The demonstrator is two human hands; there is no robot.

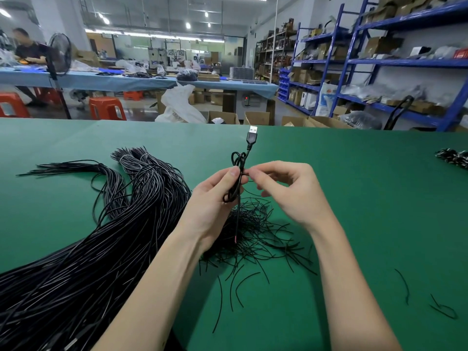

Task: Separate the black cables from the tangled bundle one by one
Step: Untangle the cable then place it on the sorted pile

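Black cable (238, 173), coiled into a small loop, is being held upright above the green table (354, 198), its USB plug (252, 135) pointing up and away from the person. The left hand (215, 201) is gripping the coil, thumb lying along the front and fingers curled round behind it. One loose end of the cable is hanging straight down below that hand, showing a reddish tip. The right hand (286, 188) is meeting the coil from the other side, thumb and forefinger pinching at a thin tie or strand around its middle; I cannot tell which, and the other fingers are curling loosely underneath.

Directly below both hands, a heap of short black ties (255, 236) is lying scattered on the table, with a few stray ones (440, 307) well apart to the right. To the left, the big bundle of black cables (88, 262) is sprawling across the table, fanning out toward the far side, where some groups are banded together near their ends. At the far right edge, another small dark bunch (453, 158) is just peeking in; too small to make out.
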